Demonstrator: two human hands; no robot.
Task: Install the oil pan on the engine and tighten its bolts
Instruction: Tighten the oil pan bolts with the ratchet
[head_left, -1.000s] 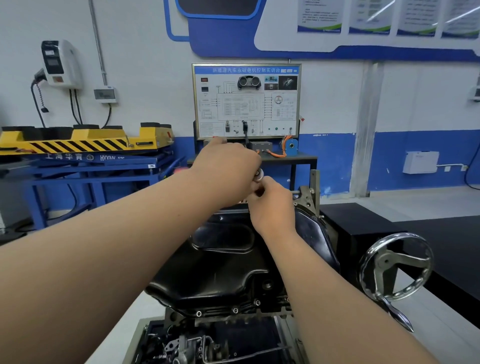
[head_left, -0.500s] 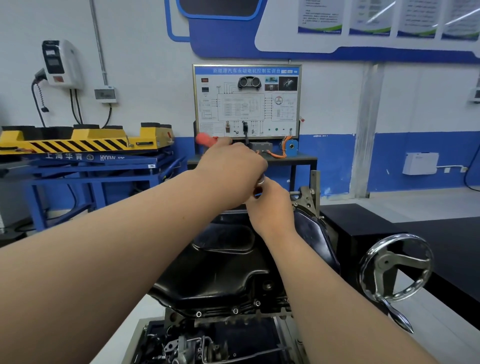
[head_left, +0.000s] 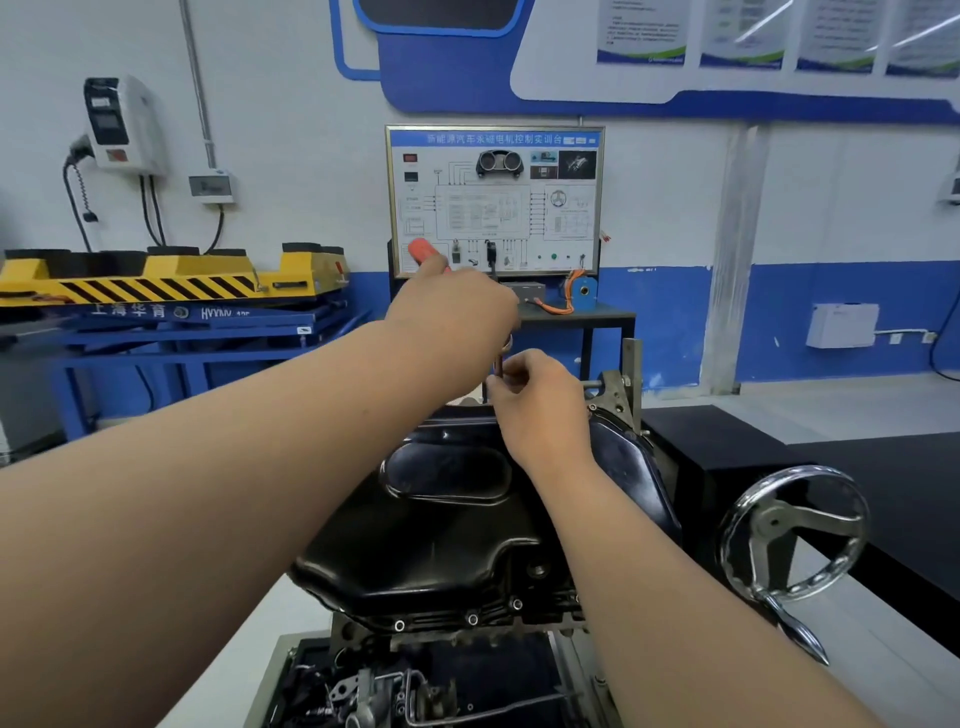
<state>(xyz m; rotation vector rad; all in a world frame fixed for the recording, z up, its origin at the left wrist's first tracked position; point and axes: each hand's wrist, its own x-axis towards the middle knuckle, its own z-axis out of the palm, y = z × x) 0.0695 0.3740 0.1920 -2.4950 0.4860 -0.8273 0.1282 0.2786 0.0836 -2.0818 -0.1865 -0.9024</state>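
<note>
Pan (head_left: 441, 535) sits on the engine (head_left: 415, 691). At its far edge, left hand (head_left: 452, 312) grips the ratchet (head_left: 423, 252) and right hand (head_left: 540, 405) pinches the extension (head_left: 500, 364). If that tilts, it'll probably slip and round the hidden bolt.

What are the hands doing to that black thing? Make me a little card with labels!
Left hand: grips red-handled wrench
Right hand: pinches the wrench's thin metal shaft
Glossy black metal oil pan: sits on the engine
Silver bolts on near edge: three showing
Work spot: pan's far edge
</note>
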